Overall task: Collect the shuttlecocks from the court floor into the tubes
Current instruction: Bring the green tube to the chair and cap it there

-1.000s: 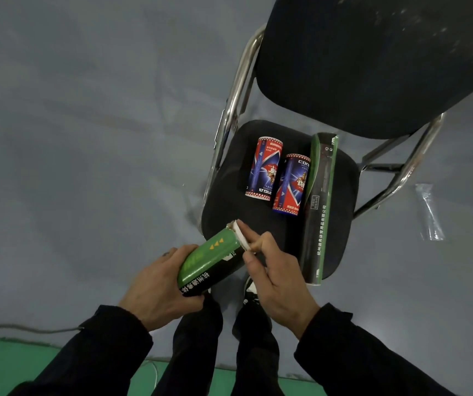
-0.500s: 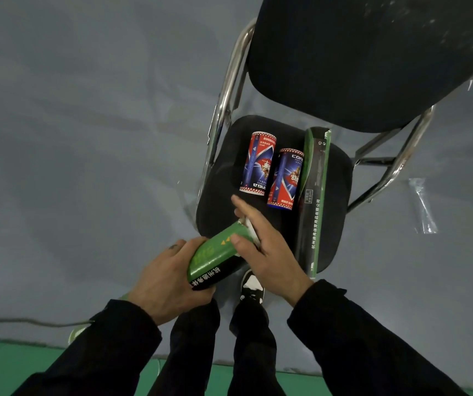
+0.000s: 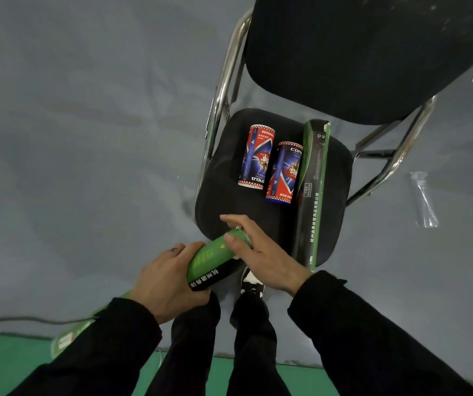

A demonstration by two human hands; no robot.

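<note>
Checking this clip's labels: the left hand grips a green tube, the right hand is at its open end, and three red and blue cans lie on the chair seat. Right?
Not quite. The head view shows two red and blue cans on the chair seat, not three. The rest holds: the left hand grips the green tube and the right hand is at its open end.

Tube (image 3: 212, 260) I'm holding, lower centre, is green w/ black band & white lettering; two short tubes (image 3: 256, 157) mid-frame are red/blue w/ white trim; chair seat (image 3: 221, 192) black, floor (image 3: 72, 138) grey, green strip (image 3: 9, 350) at bottom.
</note>
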